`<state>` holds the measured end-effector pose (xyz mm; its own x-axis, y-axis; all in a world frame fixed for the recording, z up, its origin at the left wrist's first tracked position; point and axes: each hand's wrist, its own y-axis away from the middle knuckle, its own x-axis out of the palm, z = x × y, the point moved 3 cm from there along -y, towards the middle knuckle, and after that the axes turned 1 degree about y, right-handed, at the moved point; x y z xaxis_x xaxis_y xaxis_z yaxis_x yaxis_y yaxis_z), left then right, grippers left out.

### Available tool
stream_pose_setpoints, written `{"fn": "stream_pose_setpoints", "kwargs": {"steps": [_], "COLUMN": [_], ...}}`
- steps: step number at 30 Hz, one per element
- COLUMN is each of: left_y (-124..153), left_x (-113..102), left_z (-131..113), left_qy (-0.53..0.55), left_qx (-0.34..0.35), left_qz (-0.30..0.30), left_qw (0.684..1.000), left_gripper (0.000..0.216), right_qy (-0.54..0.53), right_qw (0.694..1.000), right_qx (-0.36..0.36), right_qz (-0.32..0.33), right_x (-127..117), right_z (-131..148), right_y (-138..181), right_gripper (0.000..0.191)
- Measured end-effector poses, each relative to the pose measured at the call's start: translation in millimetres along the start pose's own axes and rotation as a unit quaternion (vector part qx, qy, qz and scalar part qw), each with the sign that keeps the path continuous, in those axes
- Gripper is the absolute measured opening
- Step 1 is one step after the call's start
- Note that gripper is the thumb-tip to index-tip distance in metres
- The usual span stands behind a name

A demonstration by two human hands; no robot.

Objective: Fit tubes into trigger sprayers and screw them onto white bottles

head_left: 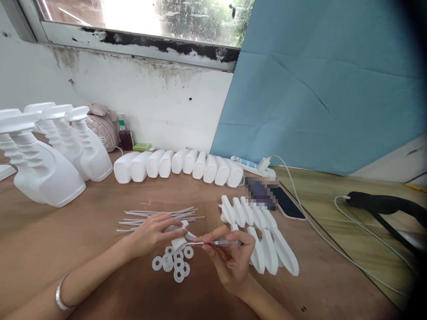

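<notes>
My left hand (154,232) grips a white spray-trigger head (180,238) just above the brown table. My right hand (230,258) holds a thin clear pen-like tool (213,243), its tip touching the trigger head. Below the hands lie several white ring washers (176,264). Behind my left hand lies a bundle of thin white dip tubes (160,214). To the right of my right hand lie two rows of white trigger heads (260,235).
White spray bottles (50,164) stand at the left. A row of lying white bottles (176,165) lines the wall. A phone (287,205), a power strip (251,166) with cables and a black tool (383,204) sit at the right.
</notes>
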<state>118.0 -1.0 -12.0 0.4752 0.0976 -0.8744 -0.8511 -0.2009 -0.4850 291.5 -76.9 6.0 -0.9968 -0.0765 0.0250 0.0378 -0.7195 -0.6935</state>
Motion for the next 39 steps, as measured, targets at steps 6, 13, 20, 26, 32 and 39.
{"fn": "stream_pose_setpoints", "kwargs": {"steps": [6,13,20,26,32,39], "left_y": [0,-1,1,1,-4,-6], "left_x": [2,7,9,10,3,2], "left_z": [4,3,4,4,1,-2], "left_qy": [0.006,-0.021,0.036,0.029,0.0,-0.06], "left_qx": [-0.021,-0.041,-0.066,-0.059,-0.045,-0.025], "left_qz": [0.014,0.029,0.049,0.055,0.026,0.03], "left_qw": [1.0,0.999,0.996,0.996,0.999,0.997], "left_gripper": [0.027,0.026,0.031,0.031,0.029,0.032], "right_qy": [0.108,0.102,0.157,0.115,0.093,0.118], "right_qw": [0.988,0.992,0.979,0.993,0.99,0.993], "right_qx": [-0.108,-0.076,-0.132,-0.009,0.094,0.021], "right_qz": [0.016,0.003,0.003,-0.035,-0.057,-0.023], "right_x": [2,2,3,-1,-2,-2], "right_z": [-4,-6,-4,-8,-15,-13], "right_y": [10,8,9,7,10,12], "right_gripper": [0.053,0.043,0.046,0.038,0.032,0.034]}}
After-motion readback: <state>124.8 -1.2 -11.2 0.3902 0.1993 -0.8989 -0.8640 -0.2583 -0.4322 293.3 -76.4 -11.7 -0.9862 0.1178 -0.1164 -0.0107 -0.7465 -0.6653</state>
